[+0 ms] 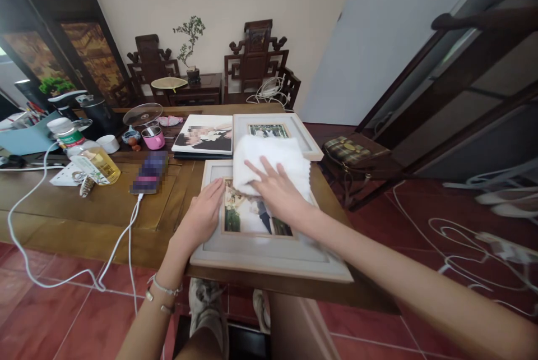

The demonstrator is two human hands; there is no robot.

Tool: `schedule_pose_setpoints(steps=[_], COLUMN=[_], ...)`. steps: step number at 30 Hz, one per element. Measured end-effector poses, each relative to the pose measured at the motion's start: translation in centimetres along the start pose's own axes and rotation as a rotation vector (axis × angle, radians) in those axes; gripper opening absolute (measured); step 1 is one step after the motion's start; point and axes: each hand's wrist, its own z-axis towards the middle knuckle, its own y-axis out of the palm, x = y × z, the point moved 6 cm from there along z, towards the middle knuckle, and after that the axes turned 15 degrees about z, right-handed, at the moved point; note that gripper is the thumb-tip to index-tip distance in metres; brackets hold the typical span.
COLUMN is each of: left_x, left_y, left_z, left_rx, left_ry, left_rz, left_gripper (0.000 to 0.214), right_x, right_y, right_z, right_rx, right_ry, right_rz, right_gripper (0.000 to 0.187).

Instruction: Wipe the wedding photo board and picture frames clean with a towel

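Observation:
A framed photo (pixel 269 256) with a pale wooden border lies flat at the near edge of the wooden table. My right hand (pixel 275 183) presses a white cloth (pixel 290 152) down over the frame's far part, its fingers spread on top. The cloth also overlaps a second framed photo (pixel 305 135) behind. On the left side of the near frame rests my left hand (pixel 205 208), fingers stretched out and lying flat, with nothing in it. The upper part of the near picture is hidden under the cloth and my right hand.
Left of the frames lie a photo album (pixel 204 133) and a charging phone (pixel 150 172). Further left stand a pink mug (pixel 153 137), a bottle of yellow liquid (pixel 90 155) and a blue box (pixel 21 135). A white cable (pixel 29 259) hangs over the table edge. A plaid bag (pixel 347 150) sits at right.

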Motion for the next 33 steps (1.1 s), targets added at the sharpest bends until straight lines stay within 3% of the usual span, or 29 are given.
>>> schedule_pose_setpoints(steps=[3, 7, 12, 16, 19, 24, 29, 33], left_x=[0.0, -0.3, -0.4, -0.6, -0.7, -0.5, -0.3, -0.4], left_y=[-0.4, -1.1, -1.4, -1.3, -0.8, -0.1, -0.1, 0.0], left_z=[0.0, 0.2, 0.2, 0.0, 0.0, 0.0, -0.1, -0.1], left_rx=[0.054, 0.129, 0.144, 0.153, 0.128, 0.066, 0.055, 0.050], left_ry=[-0.021, -0.073, -0.138, -0.172, -0.156, -0.085, -0.056, -0.061], left_rz=[-0.086, -0.171, -0.228, -0.236, -0.190, -0.090, -0.062, -0.054], left_gripper=[0.047, 0.052, 0.054, 0.052, 0.049, 0.046, 0.043, 0.044], right_x=[0.7, -2.1, -7.2, -8.7, -7.4, -2.8, 1.2, 2.2], right_y=[-0.2, 0.9, 0.7, 0.9, 0.8, 0.2, -0.4, -0.2], right_z=[2.9, 4.0, 0.4, -3.7, -6.3, -8.6, -5.9, -1.9], right_rx=[0.042, -0.005, -0.062, -0.287, -0.346, -0.244, -0.096, -0.003], right_ry=[0.018, -0.032, -0.163, -0.230, -0.183, -0.060, 0.002, 0.098], right_rz=[-0.033, -0.003, 0.011, 0.067, 0.148, 0.220, 0.087, -0.040], right_gripper=[0.049, 0.044, 0.039, 0.033, 0.036, 0.054, 0.057, 0.051])
